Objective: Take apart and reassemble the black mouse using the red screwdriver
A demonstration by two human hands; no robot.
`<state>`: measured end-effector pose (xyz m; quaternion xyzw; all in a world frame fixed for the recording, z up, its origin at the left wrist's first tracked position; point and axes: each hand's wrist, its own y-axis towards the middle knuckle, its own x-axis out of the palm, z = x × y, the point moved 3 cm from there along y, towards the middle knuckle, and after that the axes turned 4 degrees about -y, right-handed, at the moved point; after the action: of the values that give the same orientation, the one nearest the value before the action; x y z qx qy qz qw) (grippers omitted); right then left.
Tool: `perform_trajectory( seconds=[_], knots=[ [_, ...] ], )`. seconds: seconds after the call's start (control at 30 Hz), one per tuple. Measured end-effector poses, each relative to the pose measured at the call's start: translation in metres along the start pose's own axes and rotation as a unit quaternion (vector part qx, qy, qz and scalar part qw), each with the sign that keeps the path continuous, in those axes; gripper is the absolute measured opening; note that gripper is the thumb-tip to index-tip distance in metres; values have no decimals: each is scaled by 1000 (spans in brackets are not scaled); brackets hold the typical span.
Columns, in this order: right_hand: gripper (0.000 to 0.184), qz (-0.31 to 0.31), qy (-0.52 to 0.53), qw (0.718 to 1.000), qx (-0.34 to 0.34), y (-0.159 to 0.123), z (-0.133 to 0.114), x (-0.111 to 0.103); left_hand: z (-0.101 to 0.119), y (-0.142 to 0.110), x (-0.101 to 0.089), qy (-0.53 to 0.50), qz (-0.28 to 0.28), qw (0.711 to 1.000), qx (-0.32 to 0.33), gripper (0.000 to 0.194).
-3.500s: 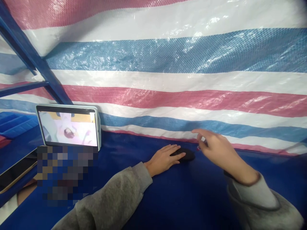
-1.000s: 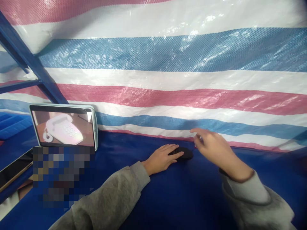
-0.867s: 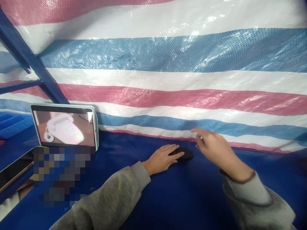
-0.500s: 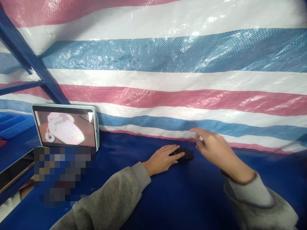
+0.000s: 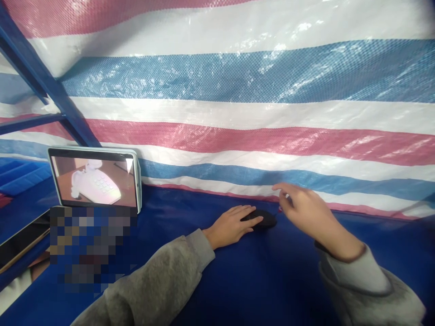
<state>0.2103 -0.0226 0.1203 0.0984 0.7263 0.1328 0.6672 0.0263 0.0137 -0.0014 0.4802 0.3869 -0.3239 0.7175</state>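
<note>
A black computer mouse [image 5: 267,219] lies on the dark blue tabletop. My left hand [image 5: 231,226] rests over its left end, fingers laid across the top and holding it against the surface. Just right of the mouse, my right hand [image 5: 301,206] is raised slightly above the table. Its index finger points left, and its thumb and other fingers are curled together. Below the thumb shows a tiny red thing [image 5: 280,208], too small to make out. Whether it is in the fingers is unclear.
A tablet [image 5: 95,181] in a pale case stands at the left, showing a white telephone. A dark phone [image 5: 25,240] lies nearer. Pixelation hides the area below the tablet. Behind are a striped plastic sheet [image 5: 238,77], a blue metal frame [image 5: 56,95] and blue trays [image 5: 25,174].
The view has shifted slightly, and both hands keep almost the same pose. On the tablet the telephone picture has changed a little.
</note>
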Motion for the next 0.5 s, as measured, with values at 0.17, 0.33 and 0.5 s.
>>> perform_trajectory(
  seconds=[0.17, 0.33, 0.5],
  knots=[
    [35, 3, 7, 1000, -10, 0, 0, 0, 2, 1, -1, -1, -3, 1000, -2, 44],
    [32, -9, 8, 1000, -4, 1, 2, 3, 6, 5, 0, -10, -9, 1000, 0, 45],
    [33, -6, 22, 1000, -7, 1, 9, 3, 7, 9, 2, -21, -19, 1000, 8, 45]
  ],
)
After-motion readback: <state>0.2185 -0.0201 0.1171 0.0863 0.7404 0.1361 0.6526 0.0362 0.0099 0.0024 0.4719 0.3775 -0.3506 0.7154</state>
